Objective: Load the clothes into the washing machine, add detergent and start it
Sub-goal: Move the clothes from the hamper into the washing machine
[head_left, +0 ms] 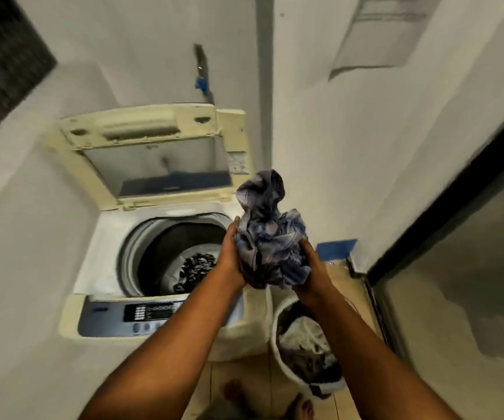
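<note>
A top-loading washing machine (99, 256) stands in the corner with its lid (153, 156) raised. Dark patterned clothes (194, 272) lie at the bottom of its drum. My left hand (231, 257) and my right hand (312, 272) together hold a bunched blue-and-white checked garment (270, 234) in the air, just right of the drum opening and above the machine's right edge. The control panel (150, 313) runs along the machine's front edge, partly covered by my left forearm.
A white laundry basket (278, 353) with more clothes stands on the tiled floor right of the machine, under my right arm. White walls close in on the left and behind. A dark-framed glass door (456, 268) is at the right. My bare feet (235, 392) show below.
</note>
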